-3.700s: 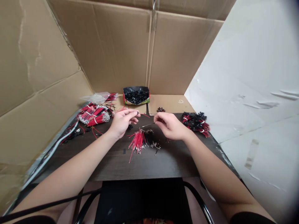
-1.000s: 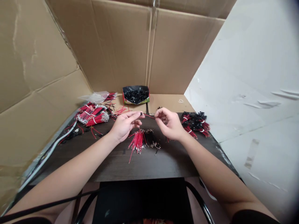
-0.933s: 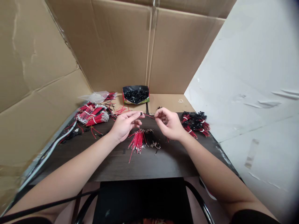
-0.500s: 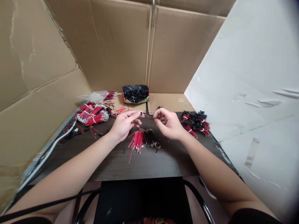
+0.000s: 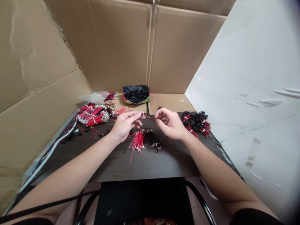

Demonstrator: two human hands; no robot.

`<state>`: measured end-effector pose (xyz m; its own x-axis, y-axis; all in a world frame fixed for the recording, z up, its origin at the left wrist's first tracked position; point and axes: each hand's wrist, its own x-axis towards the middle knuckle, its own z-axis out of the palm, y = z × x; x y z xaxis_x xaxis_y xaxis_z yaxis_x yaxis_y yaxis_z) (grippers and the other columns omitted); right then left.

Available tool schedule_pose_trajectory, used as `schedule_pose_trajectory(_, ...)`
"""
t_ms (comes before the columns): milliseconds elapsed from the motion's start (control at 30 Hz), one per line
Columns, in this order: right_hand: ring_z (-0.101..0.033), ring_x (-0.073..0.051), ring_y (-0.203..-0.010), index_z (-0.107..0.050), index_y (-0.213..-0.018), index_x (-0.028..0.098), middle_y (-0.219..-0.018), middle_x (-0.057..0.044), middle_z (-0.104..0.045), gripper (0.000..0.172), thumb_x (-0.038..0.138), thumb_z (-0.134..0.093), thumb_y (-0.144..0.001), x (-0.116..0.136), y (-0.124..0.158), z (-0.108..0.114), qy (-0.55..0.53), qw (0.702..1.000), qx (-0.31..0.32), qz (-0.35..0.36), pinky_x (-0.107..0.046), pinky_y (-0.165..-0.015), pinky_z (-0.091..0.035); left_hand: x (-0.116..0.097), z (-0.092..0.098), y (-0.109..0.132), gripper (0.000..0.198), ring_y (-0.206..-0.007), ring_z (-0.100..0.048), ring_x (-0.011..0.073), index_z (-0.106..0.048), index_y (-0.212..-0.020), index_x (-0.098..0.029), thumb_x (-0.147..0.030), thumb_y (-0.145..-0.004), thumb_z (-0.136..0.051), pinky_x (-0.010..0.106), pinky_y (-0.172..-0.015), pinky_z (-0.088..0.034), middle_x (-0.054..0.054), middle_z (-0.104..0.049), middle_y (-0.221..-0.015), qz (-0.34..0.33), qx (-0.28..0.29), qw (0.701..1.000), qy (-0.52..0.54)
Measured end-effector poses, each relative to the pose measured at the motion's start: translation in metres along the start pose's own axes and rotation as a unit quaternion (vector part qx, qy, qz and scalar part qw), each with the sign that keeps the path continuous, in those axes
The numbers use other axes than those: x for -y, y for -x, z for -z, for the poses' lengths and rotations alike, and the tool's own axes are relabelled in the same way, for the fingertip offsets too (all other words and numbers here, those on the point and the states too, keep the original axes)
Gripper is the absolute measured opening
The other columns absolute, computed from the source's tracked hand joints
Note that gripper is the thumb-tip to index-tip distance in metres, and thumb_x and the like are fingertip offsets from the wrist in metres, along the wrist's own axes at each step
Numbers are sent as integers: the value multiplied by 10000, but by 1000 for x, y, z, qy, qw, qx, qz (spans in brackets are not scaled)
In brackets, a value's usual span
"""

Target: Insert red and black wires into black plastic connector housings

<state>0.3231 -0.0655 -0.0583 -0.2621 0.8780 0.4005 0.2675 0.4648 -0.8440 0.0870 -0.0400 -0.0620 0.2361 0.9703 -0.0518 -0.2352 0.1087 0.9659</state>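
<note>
Between thumb and fingertips, my left hand pinches a small black connector housing. A thin red wire stretches from the housing across to my right hand, whose thumb and forefinger are closed on its other part. A dark wire appears to run alongside, hard to separate at this size. Below the hands lie a pile of loose red wires and a pile of black wires with metal-tipped ends.
An open box of small black housings stands at the back. Tied red wire bundles and a plastic bag lie left. Finished-looking bundles with black connectors sit right. Cardboard walls enclose the dark table.
Both hands stay almost in place. The wire between them now looks straighter and closer together, where two separate strands showed before.
</note>
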Motion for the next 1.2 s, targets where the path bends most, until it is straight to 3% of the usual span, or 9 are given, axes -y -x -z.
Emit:
schedule_pose_trajectory(367, -572, -142, -737, -617, -999, 213, -882, -26, -638, 123, 211, -686, -898, -3, 1, -1, -18, 1000, -8, 5, -287, -624, -472, 0, 0, 0, 356, -692, -669, 141, -850, -1034, -147, -406, -804, -928, 278, -627, -518, 156, -823, -1061, -1, -1, 1000, -9)
schedule_pose_trajectory(600, -538, -121, -643, -592, -981, 223, -834, -9, -616, 83, 242, -667, -949, 0, 1, -2, -31, 999, -34, 15, -287, -563, -441, 2, 2, -2, 339, -699, -670, 145, -851, -1043, -148, -396, -822, -916, 283, -631, -516, 163, -822, -1068, 6, -1, 1000, -14)
schedule_pose_trajectory(1200, -586, -140, -688, -597, -978, 224, -829, -14, -632, 37, 200, -624, -975, 4, 4, -7, -5, 996, -58, 64, -303, -615, -479, 2, 4, -3, 268, -704, -663, 126, -848, -1035, -145, -328, -844, -890, 251, -633, -509, 148, -824, -1057, 59, 1, 997, 53)
